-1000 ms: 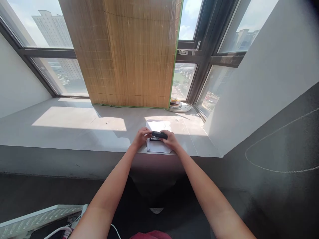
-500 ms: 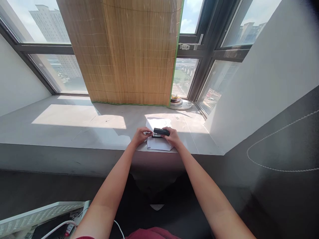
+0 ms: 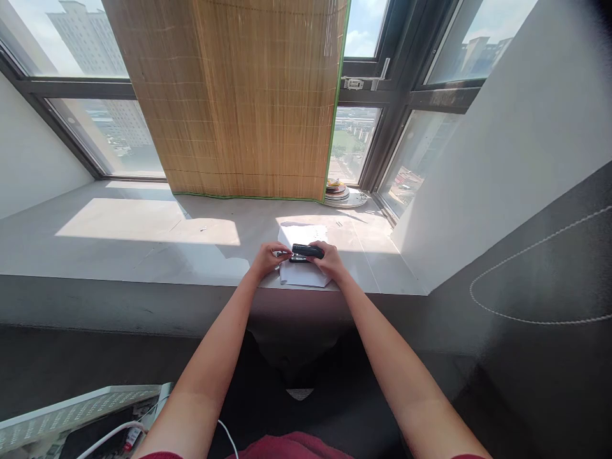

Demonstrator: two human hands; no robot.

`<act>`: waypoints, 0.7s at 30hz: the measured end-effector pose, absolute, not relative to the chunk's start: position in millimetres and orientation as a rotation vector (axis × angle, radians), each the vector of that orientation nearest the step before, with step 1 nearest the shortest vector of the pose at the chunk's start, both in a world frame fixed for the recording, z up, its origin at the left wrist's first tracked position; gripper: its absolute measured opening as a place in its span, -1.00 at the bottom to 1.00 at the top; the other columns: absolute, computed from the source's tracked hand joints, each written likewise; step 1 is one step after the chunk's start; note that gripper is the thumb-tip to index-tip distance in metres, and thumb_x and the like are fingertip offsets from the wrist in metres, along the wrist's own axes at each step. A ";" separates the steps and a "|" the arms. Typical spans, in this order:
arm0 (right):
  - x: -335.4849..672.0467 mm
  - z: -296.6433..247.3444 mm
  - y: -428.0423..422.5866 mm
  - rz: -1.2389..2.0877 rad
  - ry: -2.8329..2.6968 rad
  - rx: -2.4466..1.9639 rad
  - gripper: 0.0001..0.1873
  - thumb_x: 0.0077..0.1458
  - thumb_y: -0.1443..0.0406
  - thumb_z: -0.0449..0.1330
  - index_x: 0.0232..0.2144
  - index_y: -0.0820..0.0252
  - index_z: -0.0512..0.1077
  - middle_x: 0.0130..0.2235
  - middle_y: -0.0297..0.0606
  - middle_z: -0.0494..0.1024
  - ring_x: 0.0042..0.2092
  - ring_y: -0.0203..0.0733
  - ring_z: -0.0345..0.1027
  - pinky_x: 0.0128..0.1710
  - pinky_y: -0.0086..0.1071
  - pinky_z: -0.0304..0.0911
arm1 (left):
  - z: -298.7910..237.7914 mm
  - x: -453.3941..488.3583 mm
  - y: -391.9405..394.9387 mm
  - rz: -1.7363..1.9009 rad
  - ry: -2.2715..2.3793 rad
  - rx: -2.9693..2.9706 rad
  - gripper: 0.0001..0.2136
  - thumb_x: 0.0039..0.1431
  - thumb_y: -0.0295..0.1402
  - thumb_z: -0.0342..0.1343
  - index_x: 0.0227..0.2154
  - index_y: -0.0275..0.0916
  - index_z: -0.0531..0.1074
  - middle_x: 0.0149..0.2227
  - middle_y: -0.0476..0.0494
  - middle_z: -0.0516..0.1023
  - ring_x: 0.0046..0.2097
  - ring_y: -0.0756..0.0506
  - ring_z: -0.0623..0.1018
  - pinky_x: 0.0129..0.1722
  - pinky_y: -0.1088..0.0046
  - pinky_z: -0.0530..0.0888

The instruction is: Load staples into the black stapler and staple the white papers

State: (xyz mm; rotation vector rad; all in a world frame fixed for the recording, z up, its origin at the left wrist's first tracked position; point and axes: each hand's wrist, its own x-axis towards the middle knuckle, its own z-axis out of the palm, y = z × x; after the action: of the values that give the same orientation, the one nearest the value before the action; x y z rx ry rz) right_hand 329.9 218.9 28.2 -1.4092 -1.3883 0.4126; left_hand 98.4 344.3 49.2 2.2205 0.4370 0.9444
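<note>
The stapler (image 3: 307,251) is spread open over paper (image 3: 303,275), not yet closed, clamped in the right hand (image 3: 331,260); the grip of the left hand (image 3: 268,258) can't be told

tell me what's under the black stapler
White paper on the windowsill shows beyond and in front of the black stapler. The stapler and the right hand cover the part between, so any marks there can't be seen.

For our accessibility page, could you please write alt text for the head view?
A person's right hand holds a black stapler-like tool over white paper on a partly sunlit windowsill, the left hand at the tool's other end. A brown blind hangs behind.
</note>
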 end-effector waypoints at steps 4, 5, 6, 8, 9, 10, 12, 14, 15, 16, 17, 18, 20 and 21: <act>328.7 31.1 217.8 0.443 -1.360 -1.387 -0.61 -0.11 0.16 0.44 -0.16 0.10 0.65 -0.14 -0.19 0.71 -0.10 0.03 0.55 -0.03 -0.10 0.43 | 50.5 97.6 343.7 0.935 0.425 2.218 -0.78 0.26 -0.12 0.38 -0.33 -0.17 0.74 -0.28 -0.20 0.74 -0.23 -0.17 0.68 -0.18 0.26 0.58; 328.4 32.6 217.0 0.455 -1.347 -1.372 -0.62 -0.10 0.16 0.44 -0.17 0.10 0.66 -0.13 -0.19 0.71 -0.10 0.04 0.56 -0.02 -0.10 0.43 | 50.9 97.5 343.4 0.931 0.417 2.220 -0.77 0.26 -0.12 0.38 -0.33 -0.17 0.74 -0.28 -0.20 0.74 -0.24 -0.17 0.68 -0.18 0.26 0.58; 328.2 34.3 215.9 0.472 -1.328 -1.353 -0.62 -0.10 0.15 0.45 -0.18 0.10 0.66 -0.13 -0.20 0.71 -0.09 0.04 0.56 -0.01 -0.10 0.44 | 51.3 97.5 343.0 0.931 0.412 2.221 -0.77 0.26 -0.11 0.38 -0.33 -0.17 0.75 -0.28 -0.20 0.74 -0.24 -0.17 0.68 -0.17 0.25 0.59; 328.2 38.2 213.3 0.514 -1.281 -1.310 -0.62 -0.08 0.12 0.47 -0.19 0.11 0.66 -0.14 -0.20 0.71 -0.08 0.04 0.57 0.00 -0.10 0.45 | 52.0 97.9 342.0 0.948 0.417 2.218 -0.76 0.26 -0.09 0.38 -0.32 -0.16 0.75 -0.26 -0.21 0.74 -0.23 -0.17 0.68 -0.15 0.24 0.60; 328.3 40.0 211.9 0.535 -1.257 -1.290 -0.61 -0.09 0.11 0.49 -0.19 0.11 0.67 -0.15 -0.20 0.72 -0.08 0.04 0.58 0.00 -0.10 0.46 | 52.2 98.1 341.5 0.961 0.420 2.213 -0.75 0.26 -0.08 0.38 -0.31 -0.15 0.75 -0.25 -0.22 0.74 -0.23 -0.17 0.68 -0.14 0.23 0.60; 328.7 41.5 210.7 0.553 -1.234 -1.273 -0.60 -0.09 0.09 0.50 -0.19 0.11 0.67 -0.15 -0.20 0.72 -0.08 0.05 0.58 -0.01 -0.10 0.46 | 52.3 98.3 340.9 0.976 0.422 2.203 -0.75 0.26 -0.07 0.38 -0.31 -0.15 0.76 -0.24 -0.22 0.75 -0.22 -0.17 0.69 -0.13 0.22 0.61; 329.6 43.1 208.9 0.566 -1.185 -1.253 -0.56 -0.10 0.06 0.53 -0.18 0.12 0.68 -0.14 -0.19 0.73 -0.07 0.07 0.59 -0.01 -0.09 0.47 | 52.9 98.3 339.6 1.015 0.427 2.168 -0.74 0.26 -0.06 0.38 -0.29 -0.15 0.75 -0.22 -0.22 0.76 -0.18 -0.18 0.70 -0.10 0.21 0.61; 330.9 42.8 208.0 0.532 -1.122 -1.242 -0.53 -0.09 0.02 0.53 -0.16 0.11 0.68 -0.11 -0.17 0.73 -0.03 0.09 0.59 0.01 -0.08 0.48 | 54.4 97.2 337.8 1.047 0.448 2.118 -0.74 0.28 -0.06 0.36 -0.25 -0.14 0.75 -0.18 -0.20 0.77 -0.11 -0.20 0.72 -0.05 0.19 0.62; 331.5 42.2 207.7 0.505 -1.088 -1.236 -0.53 -0.07 0.01 0.52 -0.14 0.10 0.68 -0.09 -0.17 0.73 0.00 0.10 0.58 0.03 -0.07 0.47 | 55.6 96.2 336.8 1.050 0.455 2.091 -0.75 0.29 -0.07 0.34 -0.23 -0.13 0.75 -0.15 -0.20 0.78 -0.07 -0.21 0.72 -0.02 0.17 0.62; 332.1 41.3 207.5 0.478 -1.061 -1.227 -0.52 -0.05 0.00 0.52 -0.12 0.09 0.68 -0.07 -0.16 0.73 0.02 0.10 0.58 0.05 -0.06 0.47 | 57.1 94.9 335.6 1.038 0.452 2.064 -0.75 0.30 -0.08 0.33 -0.21 -0.13 0.75 -0.12 -0.19 0.78 -0.03 -0.22 0.73 0.03 0.16 0.63; 332.6 40.6 207.2 0.461 -1.042 -1.216 -0.52 -0.03 0.00 0.51 -0.11 0.09 0.68 -0.06 -0.16 0.73 0.03 0.11 0.58 0.07 -0.05 0.46 | 58.6 93.4 334.5 1.014 0.439 2.038 -0.75 0.32 -0.09 0.31 -0.19 -0.14 0.75 -0.10 -0.19 0.78 0.00 -0.23 0.73 0.08 0.14 0.62; 332.9 40.2 206.6 0.455 -1.027 -1.207 -0.52 -0.02 -0.01 0.50 -0.10 0.09 0.68 -0.06 -0.15 0.73 0.03 0.11 0.58 0.08 -0.03 0.46 | 60.0 91.9 333.4 0.982 0.417 2.012 -0.75 0.33 -0.10 0.29 -0.17 -0.14 0.75 -0.08 -0.20 0.78 0.04 -0.24 0.73 0.13 0.13 0.62; 332.7 40.9 204.8 0.475 -1.011 -1.195 -0.51 0.00 -0.04 0.49 -0.11 0.10 0.67 -0.07 -0.14 0.72 0.02 0.12 0.59 0.08 -0.01 0.47 | 62.1 89.2 331.9 0.923 0.380 1.969 -0.73 0.34 -0.10 0.28 -0.16 -0.16 0.75 -0.06 -0.21 0.78 0.07 -0.25 0.73 0.18 0.11 0.60; 332.1 42.1 203.7 0.488 -1.010 -1.190 -0.49 0.00 -0.06 0.48 -0.11 0.11 0.67 -0.08 -0.14 0.72 0.01 0.13 0.59 0.07 0.00 0.48 | 62.6 88.4 331.7 0.903 0.375 1.954 -0.72 0.33 -0.10 0.29 -0.14 -0.18 0.75 -0.06 -0.23 0.78 0.08 -0.27 0.73 0.18 0.10 0.60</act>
State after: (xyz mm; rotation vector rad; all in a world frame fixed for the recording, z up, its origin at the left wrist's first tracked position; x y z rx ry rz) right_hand 332.1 203.7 42.1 -1.1902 -1.0105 0.4882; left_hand 88.4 331.7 62.6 1.9540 0.3753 0.9032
